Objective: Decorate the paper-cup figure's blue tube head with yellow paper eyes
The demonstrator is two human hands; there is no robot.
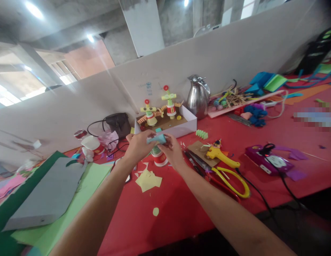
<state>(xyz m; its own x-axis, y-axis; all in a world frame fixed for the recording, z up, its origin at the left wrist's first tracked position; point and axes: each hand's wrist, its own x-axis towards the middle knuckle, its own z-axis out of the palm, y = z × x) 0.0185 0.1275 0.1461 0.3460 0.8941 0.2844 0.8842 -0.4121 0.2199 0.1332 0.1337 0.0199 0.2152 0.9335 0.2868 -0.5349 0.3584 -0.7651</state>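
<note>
A steel jug point(196, 97) stands on the red tabletop point(128, 227). Behind it rises a pale partition point(96, 96); left of it, a dark bag point(119, 126); right, a pink tray point(235, 107) bearing thin sticks point(232, 96); nearer and right, a purple socket block point(257, 160).

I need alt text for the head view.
A person's left hand and right hand hold a light-blue piece over a red-and-white cup on a red table. Behind, two paper figures stand in a white box beside a metal jug; a yellow glue gun lies to the right.
</note>
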